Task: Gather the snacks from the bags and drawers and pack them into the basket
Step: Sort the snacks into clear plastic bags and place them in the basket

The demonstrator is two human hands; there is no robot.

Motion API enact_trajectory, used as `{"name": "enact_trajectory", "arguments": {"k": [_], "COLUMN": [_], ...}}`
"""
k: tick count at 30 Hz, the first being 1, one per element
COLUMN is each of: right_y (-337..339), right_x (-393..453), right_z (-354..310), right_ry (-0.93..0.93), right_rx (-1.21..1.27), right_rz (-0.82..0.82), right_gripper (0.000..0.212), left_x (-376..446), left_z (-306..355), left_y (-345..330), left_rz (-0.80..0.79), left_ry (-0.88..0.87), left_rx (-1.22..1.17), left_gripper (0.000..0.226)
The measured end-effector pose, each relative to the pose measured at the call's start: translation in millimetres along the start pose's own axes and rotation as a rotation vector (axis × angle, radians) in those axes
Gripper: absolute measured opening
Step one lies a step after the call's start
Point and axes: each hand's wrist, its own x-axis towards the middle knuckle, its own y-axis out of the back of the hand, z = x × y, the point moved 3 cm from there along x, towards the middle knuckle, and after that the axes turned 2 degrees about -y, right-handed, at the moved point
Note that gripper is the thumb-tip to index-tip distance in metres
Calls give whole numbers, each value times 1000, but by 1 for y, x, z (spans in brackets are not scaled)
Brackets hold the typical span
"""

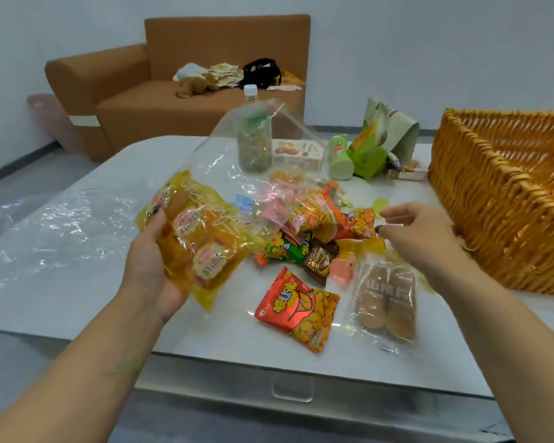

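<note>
While the left hand (pixel 154 266) clamps a yellow cake packet (pixel 199 241) above the white table (pixel 77 282), the right hand (pixel 419 238) hovers empty, fingers apart, over a pile of small snack packets (pixel 304 225). Beside it stands the wicker basket (pixel 493 219). These packets look light, soft and slippery, the cakes crushable; grip them loosely by the sealed edges

Head cam, down-fwd, close over table (pixel 77 282)

A home living room: brown sofa (pixel 205 91) strewn with belongings; low white table (pixel 77 282).
</note>
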Motion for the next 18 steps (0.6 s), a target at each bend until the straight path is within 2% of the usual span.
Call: {"name": "enact_trajectory", "arguments": {"k": [2, 5, 14, 18], "right_y": [-15, -34, -69, -96], "right_x": [-3, -10, -22, -16], "right_z": [-2, -9, -20, -29], "right_ry": [94, 229, 397, 518], "right_rx": [-133, -198, -200, -270], "right_rz": [6, -12, -37, 11], "right_gripper": [23, 24, 32, 33], "left_x": [5, 12, 42, 53], "left_z": [4, 9, 16, 23], "left_y": [-3, -8, 6, 13], "left_rz": [7, 6, 130, 157], "left_ry": [-19, -48, -58, -48], "left_rx": [8, 10, 48, 17], "left_gripper": [38, 38, 33, 35]}}
